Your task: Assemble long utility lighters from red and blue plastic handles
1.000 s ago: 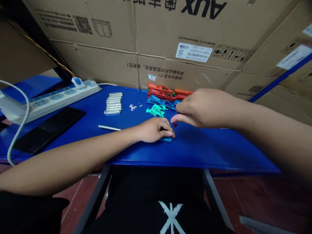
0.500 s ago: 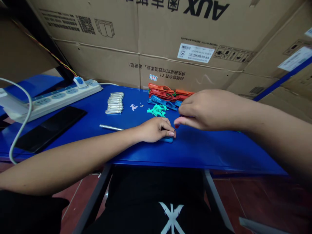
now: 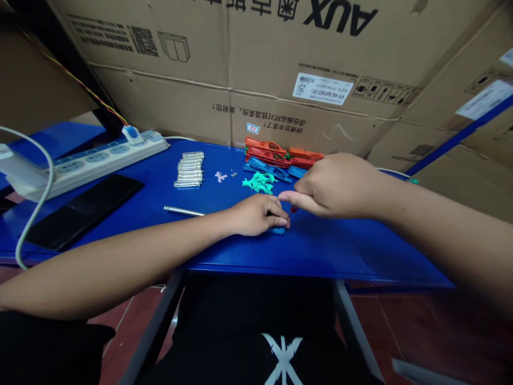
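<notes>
Hands covering small parts, details not readable
The left hand (image 3: 252, 215) is hiding most of a flat blue plastic piece (image 3: 277, 230); the right hand (image 3: 336, 188) is blocking a thin red-tipped tool (image 3: 293, 210), too small to identify; tiny white plastic bits (image 3: 220, 176) are staying unclear.

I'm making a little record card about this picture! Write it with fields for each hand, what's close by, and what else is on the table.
Left hand: curled over a blue plastic piece
Right hand: fingers at a thin red-topped pin; held or only touched, cannot tell
Close by: green plastic pieces, red and blue plastic clips
Also on table: metal tubes, metal rod, black phone, white power strip
Table: blue
Behind: cardboard boxes
</notes>
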`<state>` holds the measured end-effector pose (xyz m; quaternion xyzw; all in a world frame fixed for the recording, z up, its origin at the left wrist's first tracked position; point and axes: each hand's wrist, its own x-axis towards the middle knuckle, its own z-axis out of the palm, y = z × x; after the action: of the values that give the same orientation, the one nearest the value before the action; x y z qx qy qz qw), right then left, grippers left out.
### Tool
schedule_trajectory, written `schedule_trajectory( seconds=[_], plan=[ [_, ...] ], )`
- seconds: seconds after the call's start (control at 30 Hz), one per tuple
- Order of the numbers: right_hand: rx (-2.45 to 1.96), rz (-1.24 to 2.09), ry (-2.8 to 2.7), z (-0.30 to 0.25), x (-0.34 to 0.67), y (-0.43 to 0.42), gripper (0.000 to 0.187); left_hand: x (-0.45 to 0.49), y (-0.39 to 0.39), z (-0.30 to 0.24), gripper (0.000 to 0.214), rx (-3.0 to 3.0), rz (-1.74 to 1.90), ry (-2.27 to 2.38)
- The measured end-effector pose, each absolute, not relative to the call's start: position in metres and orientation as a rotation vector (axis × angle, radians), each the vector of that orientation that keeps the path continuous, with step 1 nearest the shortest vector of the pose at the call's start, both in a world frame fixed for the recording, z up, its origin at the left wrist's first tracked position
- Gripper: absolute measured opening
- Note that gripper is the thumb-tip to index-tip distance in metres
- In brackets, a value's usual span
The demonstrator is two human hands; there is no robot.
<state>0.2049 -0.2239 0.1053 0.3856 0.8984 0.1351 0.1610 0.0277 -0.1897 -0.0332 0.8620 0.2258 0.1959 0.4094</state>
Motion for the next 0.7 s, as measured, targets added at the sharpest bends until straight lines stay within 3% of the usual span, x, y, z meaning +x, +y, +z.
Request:
schedule_trajectory(
  seconds=[0.3,0.5,0.7],
  plan=[
    [0.76,0.112,2.801,0.113,0.216,-0.221,0.031,0.027,-0.19,-0.031,0.017,2.221,0.506,0.622],
    [1.097,0.387,2.558,0.103,0.201,-0.22,0.057,0.023,-0.189,-0.03,0.023,2.207,0.545,0.611],
    [1.17,0.376,2.485,0.107,0.201,-0.222,0.06,0.024,-0.188,-0.033,0.02,2.114,0.626,0.611]
  ],
)
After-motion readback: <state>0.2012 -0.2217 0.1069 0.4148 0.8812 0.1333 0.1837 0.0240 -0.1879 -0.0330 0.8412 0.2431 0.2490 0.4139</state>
